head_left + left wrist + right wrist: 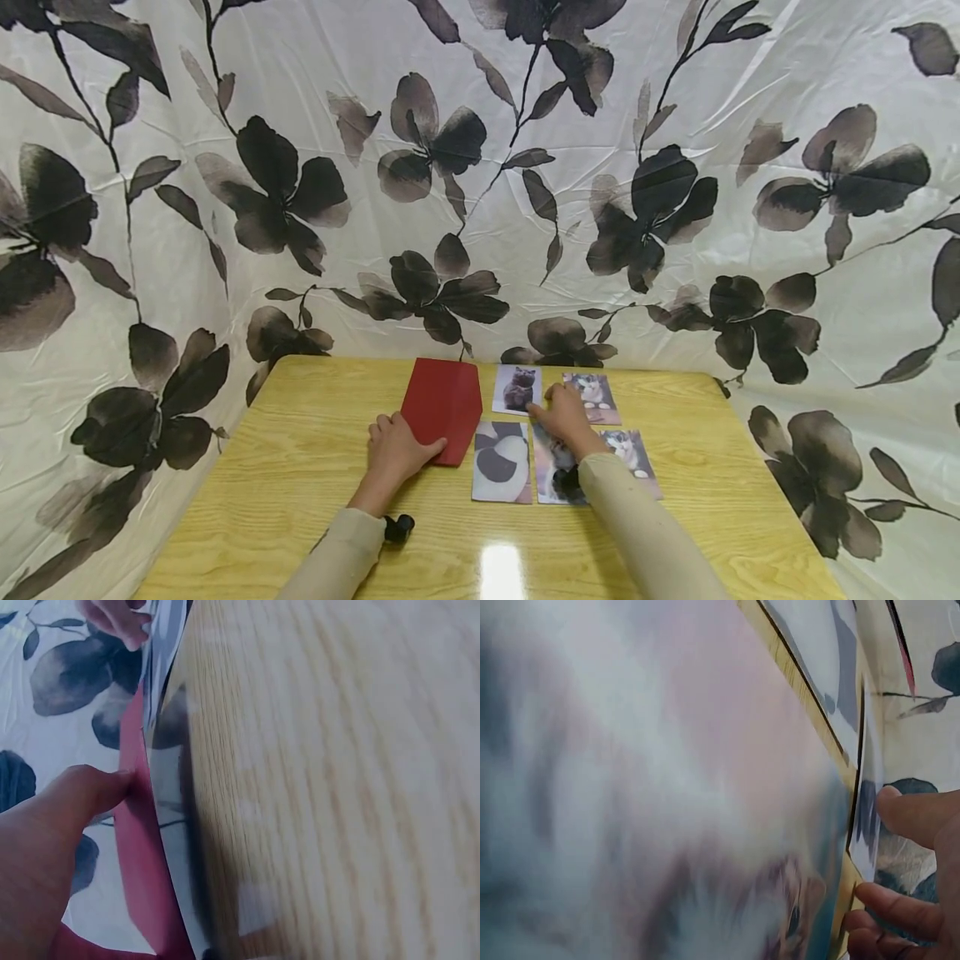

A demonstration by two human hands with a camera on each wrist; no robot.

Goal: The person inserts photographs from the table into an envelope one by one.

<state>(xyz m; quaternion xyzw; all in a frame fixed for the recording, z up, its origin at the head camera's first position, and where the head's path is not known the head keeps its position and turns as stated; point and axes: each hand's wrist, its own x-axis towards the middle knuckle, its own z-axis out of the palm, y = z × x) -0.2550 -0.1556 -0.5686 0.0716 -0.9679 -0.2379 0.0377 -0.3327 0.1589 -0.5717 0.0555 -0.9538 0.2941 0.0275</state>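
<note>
My left hand (pixel 400 457) grips a flat red card (pixel 450 400) with angled corners. Its thumb lies over the card's front, seen too in the left wrist view, while the other fingers follow the left edge. Beside the cat photo (pixel 517 387), my right hand (pixel 567 417) reaches over the lower middle picture (pixel 549 458). The right thumb is at the cat photo's lower right corner, and the index fingertip is just past its right edge. In the right wrist view the cat photo (pixel 865 810) shows edge-on by the thumb. The right hand and wrist partly hide the lower middle picture.
More picture cards lie in two rows: a grey and white one (pixel 501 462) at lower left, a kitten photo (pixel 592 392) at upper right and another kitten photo (pixel 633 454) at lower right. The wooden table (pixel 300 433) meets a floral cloth (pixel 480 225) behind.
</note>
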